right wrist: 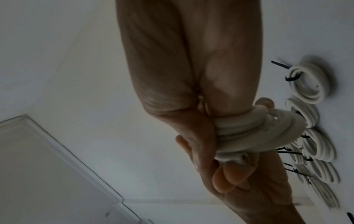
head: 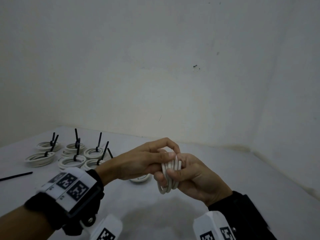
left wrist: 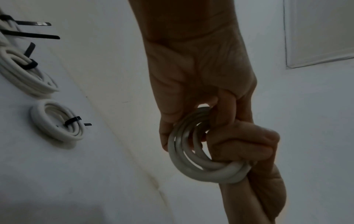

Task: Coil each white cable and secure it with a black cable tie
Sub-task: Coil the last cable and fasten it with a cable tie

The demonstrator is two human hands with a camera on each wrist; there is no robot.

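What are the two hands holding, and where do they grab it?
Both hold one coiled white cable above the table. The right hand pinches the loops at one side; the left hand grips the top with its fingers curled over.

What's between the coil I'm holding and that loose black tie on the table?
Nothing visible blocks it. The loose black cable tie lies bare at the table's left edge. The left hand and right hand both grip the white coil.

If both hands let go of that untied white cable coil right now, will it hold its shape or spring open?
The untied white cable coil would probably loosen: no black tie shows on it, and only the left hand and right hand hold its loops together. It looks springy rather than limp, since the loops keep round arcs. Likely light.
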